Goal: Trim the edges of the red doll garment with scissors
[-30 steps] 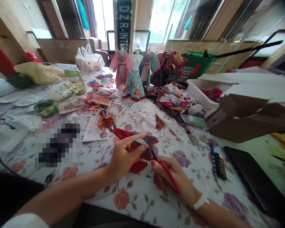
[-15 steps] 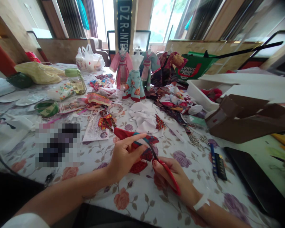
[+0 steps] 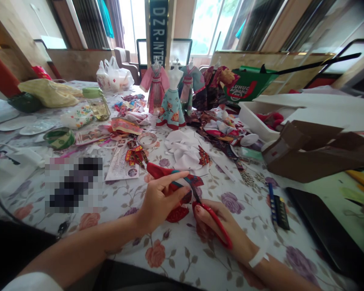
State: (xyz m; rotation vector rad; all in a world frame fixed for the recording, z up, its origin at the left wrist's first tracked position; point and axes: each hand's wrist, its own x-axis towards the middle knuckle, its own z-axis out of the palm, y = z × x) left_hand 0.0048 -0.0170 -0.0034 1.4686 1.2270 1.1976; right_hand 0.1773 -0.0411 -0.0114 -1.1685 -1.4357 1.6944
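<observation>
Clock centred on view, 12 = far side. Room: bright windows [image 3: 210, 28] near 12:30, lettered pillar [image 3: 157, 30] at 12. Counter [image 3: 133, 248] fills most of lower view; floral cover, prob. protecting the top. Goods ring the near middle, likely to give hands working space. Opened cardboard box [image 3: 309, 165] at 3, white foam box [image 3: 251, 121] behind it approx. 2:30, prob. storage kept aside. Fabric heap [image 3: 224, 127] at 2, within reach. Mini dress forms [image 3: 171, 107] upright at 12, facing worker, presumably for ref. Black flat slab [image 3: 318, 230] at 4, off to one side. White crumpled cloth [image 3: 182, 149] at centre, just beyond the work. L hand [image 3: 154, 202] at 7: thumb + forefinger nearly closed on red cloth [image 3: 159, 170], w/ teal/white band btwn them; held off the counter, edge turned to R, prob. to keep it taut for the blades. Lower red part: same piece or separate, can't tell. R hand [image 3: 214, 212] at 5: fingers curled round handles of red-handled scissors [image 3: 196, 196], angled up-left so tips meet cloth edge; blade gap too small to read. Smallest: blue pen [image 3: 272, 206] at 4, beside slab, prob. handy for R.
</observation>
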